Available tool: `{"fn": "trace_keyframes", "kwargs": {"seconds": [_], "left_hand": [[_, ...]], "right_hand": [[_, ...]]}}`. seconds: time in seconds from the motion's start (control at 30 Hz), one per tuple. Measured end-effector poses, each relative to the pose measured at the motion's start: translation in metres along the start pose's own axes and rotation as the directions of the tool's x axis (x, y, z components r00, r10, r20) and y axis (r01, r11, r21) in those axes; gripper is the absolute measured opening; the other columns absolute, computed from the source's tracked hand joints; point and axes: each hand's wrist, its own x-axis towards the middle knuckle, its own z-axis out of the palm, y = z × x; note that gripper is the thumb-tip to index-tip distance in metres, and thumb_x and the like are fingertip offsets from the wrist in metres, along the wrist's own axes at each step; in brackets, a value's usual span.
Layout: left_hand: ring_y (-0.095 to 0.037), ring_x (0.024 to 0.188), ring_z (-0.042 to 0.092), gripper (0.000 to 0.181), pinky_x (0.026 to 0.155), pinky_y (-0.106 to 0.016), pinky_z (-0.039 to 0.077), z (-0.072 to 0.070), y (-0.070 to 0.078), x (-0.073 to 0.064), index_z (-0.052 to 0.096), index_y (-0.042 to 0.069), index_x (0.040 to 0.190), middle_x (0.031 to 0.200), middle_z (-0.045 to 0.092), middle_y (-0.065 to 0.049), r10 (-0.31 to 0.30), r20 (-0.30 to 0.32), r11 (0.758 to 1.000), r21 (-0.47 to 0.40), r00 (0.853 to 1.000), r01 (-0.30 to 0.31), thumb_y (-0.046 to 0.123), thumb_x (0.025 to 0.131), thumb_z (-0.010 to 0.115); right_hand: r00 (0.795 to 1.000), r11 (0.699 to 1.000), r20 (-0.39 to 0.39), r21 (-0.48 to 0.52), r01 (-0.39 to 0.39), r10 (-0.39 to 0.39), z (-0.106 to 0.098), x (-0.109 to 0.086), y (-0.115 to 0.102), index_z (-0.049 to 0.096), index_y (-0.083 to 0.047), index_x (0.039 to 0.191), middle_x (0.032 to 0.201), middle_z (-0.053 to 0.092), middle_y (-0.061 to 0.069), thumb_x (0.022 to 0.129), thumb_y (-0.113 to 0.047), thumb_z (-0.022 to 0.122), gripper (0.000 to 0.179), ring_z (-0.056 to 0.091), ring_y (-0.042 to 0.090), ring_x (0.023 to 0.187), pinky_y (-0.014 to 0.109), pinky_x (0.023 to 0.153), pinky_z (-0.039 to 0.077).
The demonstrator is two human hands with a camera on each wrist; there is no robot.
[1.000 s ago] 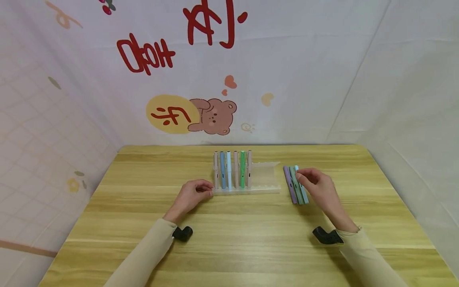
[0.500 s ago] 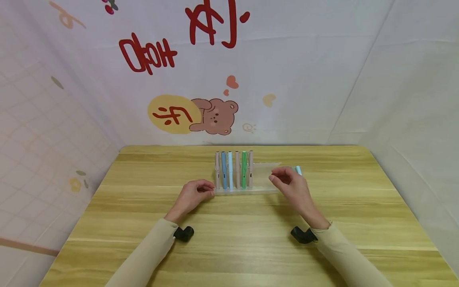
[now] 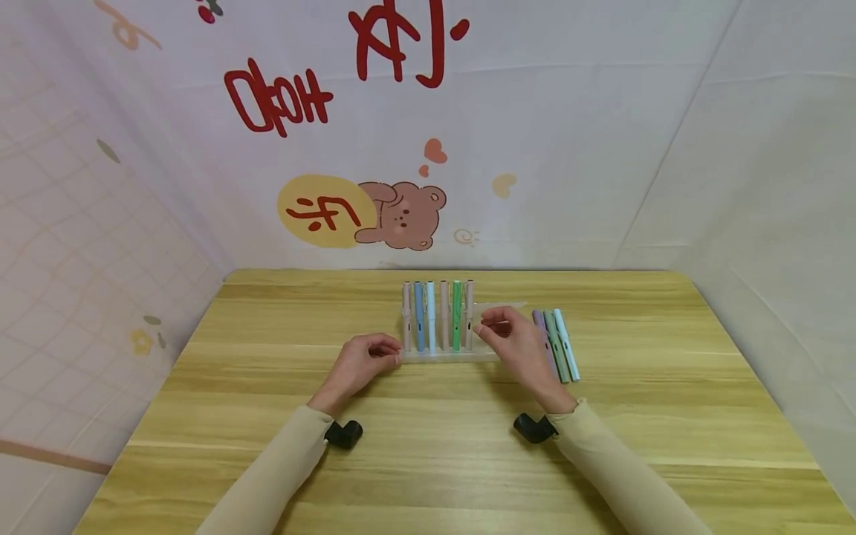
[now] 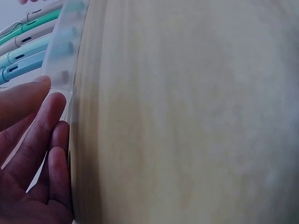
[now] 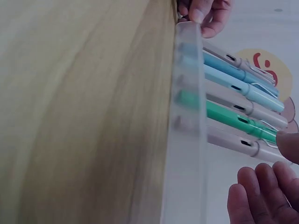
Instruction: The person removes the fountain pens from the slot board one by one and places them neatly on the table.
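A translucent pen rack [image 3: 461, 358] holds several capped pens upright in its left part: taupe, blue, light blue, a green pen [image 3: 457, 319] and others. My left hand [image 3: 361, 368] pinches the rack's left end; in the left wrist view the thumb lies at the corner of its front strip [image 4: 63, 51]. My right hand [image 3: 521, 349] is in front of the rack's right part, beside the rightmost taupe pen [image 3: 469, 319]. In the right wrist view its thumb overlaps the pens' cap ends, and its fingers [image 5: 261, 191] are loosely bent, with nothing between them and the thumb.
To the right of the rack, a purple pen [image 3: 540, 319], a grey-green pen [image 3: 559, 345] and a light blue pen [image 3: 567, 345] lie side by side on the wooden table [image 3: 428, 461]. A printed white cloth [image 3: 568, 148] rises behind the table's back edge.
My right hand has moved left from the loose pens, across the rack's right part, to the rightmost standing pen. The loose pens still lie there. My left hand stays at the rack's end.
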Motion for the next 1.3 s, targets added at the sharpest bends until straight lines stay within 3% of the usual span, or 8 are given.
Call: {"fn": "trace_keyframes", "kwargs": {"seconds": [0.2, 0.77, 1.3], "left_hand": [[-0.013, 0.09, 0.067, 0.013, 0.085, -0.033, 0.052, 0.0, 0.002, -0.001, 0.077, 0.009, 0.106, 0.096, 0.075, 0.001, -0.006, 0.0, 1.0, 0.003, 1.0, 0.006, 0.01, 0.093, 0.078], [-0.012, 0.088, 0.067, 0.014, 0.084, -0.035, 0.053, 0.0, -0.001, 0.001, 0.077, 0.013, 0.104, 0.093, 0.074, 0.004, -0.004, -0.006, 1.0, 0.006, 1.0, 0.004, 0.01, 0.091, 0.08], [-0.013, 0.089, 0.068, 0.014, 0.084, -0.034, 0.053, -0.001, 0.001, 0.0, 0.077, 0.011, 0.105, 0.094, 0.075, 0.003, 0.001, -0.005, 1.0, 0.004, 1.0, -0.001, 0.01, 0.092, 0.079]], "right_hand": [[1.0, 1.0, 0.003, 0.0, -0.011, 0.011, 0.01, 0.006, 0.002, 0.07, -0.004, 0.111, 0.102, 0.073, 0.009, 0.095, -0.019, 0.078, 0.024, 0.071, 0.026, 0.097, 0.042, 0.087, 0.058], [0.998, 0.994, 0.004, -0.095, -0.059, 0.06, 0.024, 0.014, 0.006, 0.069, -0.006, 0.104, 0.091, 0.074, 0.005, 0.09, -0.026, 0.082, 0.027, 0.07, 0.021, 0.085, 0.035, 0.072, 0.055], [0.998, 0.994, -0.042, -0.1, -0.046, 0.042, 0.021, 0.014, -0.004, 0.07, -0.006, 0.101, 0.091, 0.074, 0.005, 0.091, -0.025, 0.081, 0.024, 0.071, 0.022, 0.086, 0.038, 0.075, 0.056]]}}
